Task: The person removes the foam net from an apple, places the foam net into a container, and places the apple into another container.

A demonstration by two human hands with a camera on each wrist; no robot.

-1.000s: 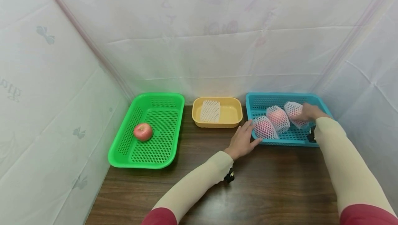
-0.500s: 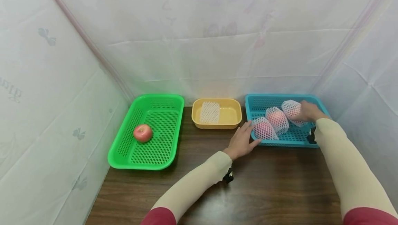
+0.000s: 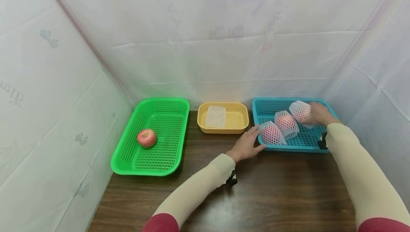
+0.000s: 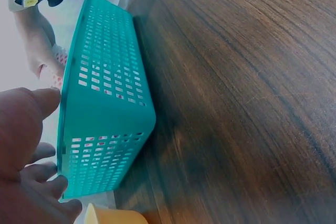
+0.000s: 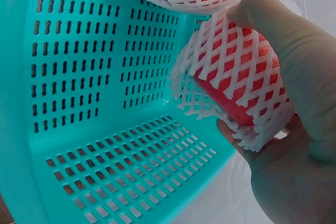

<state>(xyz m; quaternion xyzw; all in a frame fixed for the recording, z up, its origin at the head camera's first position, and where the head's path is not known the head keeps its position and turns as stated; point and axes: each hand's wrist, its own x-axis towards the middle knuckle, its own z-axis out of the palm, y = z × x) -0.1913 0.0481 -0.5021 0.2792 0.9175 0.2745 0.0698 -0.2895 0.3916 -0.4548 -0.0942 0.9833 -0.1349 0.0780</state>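
My right hand (image 3: 320,114) grips an apple in a white foam net (image 5: 239,77) at the back right of the blue basket (image 3: 296,148). In the right wrist view the thumb lies over the net and the fingers curl beneath it. Two more netted apples sit to its left, a middle one (image 3: 286,122) and a front-left one (image 3: 271,133). My left hand (image 3: 246,146) rests at the basket's left front corner, fingers spread and fairly straight. From the left wrist view, its thumb and fingertips reach the basket's rim (image 4: 65,98).
A bare red apple (image 3: 147,138) lies in the green basket (image 3: 144,172) at left. Between the baskets stands a yellow tray (image 3: 238,119) with an unfilled foam net (image 3: 216,116) in it. Pale cloth walls (image 3: 224,61) enclose the back and sides of the wooden table (image 3: 288,189).
My right hand and its netted apple have shifted slightly toward the back left, away from the middle apple's front edge. The left hand has stayed almost in place at the corner.
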